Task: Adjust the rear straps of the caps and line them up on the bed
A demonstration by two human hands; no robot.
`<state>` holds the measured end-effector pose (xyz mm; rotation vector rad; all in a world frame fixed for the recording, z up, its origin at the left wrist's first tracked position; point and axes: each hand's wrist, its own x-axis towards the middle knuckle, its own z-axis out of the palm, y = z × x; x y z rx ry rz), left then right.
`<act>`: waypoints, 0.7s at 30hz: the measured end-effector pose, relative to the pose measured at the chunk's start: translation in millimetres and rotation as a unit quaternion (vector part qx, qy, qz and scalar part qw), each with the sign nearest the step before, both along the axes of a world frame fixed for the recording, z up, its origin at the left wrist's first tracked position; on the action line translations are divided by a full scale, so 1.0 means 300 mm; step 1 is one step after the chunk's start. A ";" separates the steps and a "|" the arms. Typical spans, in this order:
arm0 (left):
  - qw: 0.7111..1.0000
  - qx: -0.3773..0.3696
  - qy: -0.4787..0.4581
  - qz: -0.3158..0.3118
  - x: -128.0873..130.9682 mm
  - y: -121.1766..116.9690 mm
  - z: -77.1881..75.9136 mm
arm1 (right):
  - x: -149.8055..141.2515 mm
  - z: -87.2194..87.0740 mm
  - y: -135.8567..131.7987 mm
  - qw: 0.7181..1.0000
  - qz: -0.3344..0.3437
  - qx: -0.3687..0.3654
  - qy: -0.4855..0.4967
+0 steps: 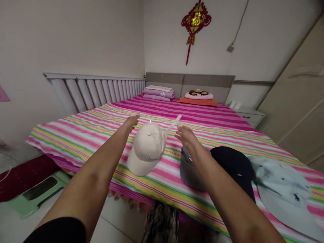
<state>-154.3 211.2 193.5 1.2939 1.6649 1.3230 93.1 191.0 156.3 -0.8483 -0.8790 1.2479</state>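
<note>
Open left hand (131, 124) and right hand (186, 136), fingers (136, 117) apart and gripping nothing, flank a beige cap (148, 146) over a striped bedspread (83, 135), brim (135, 166) toward the person, strap (173, 124) nearer the right hand.

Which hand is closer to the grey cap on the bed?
The right hand is just above the grey cap; the left hand is farther off, on the other side of the cream cap.
</note>
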 end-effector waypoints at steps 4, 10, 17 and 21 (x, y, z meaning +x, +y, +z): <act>0.989 0.071 0.128 -0.022 0.021 -0.037 -0.125 | 0.113 -0.163 -0.085 0.980 -0.022 -0.018 -0.198; 0.747 0.202 0.594 -0.220 0.100 -0.160 -0.308 | 0.334 -0.294 -0.187 0.901 -0.168 -0.007 -0.400; 0.769 0.128 0.615 -0.119 0.095 -0.115 -0.341 | 0.415 -0.360 -0.268 0.849 -0.219 -0.043 -0.479; 0.836 0.189 0.478 -0.194 0.175 -0.183 -0.366 | 0.420 -0.402 -0.284 0.862 -0.199 -0.082 -0.459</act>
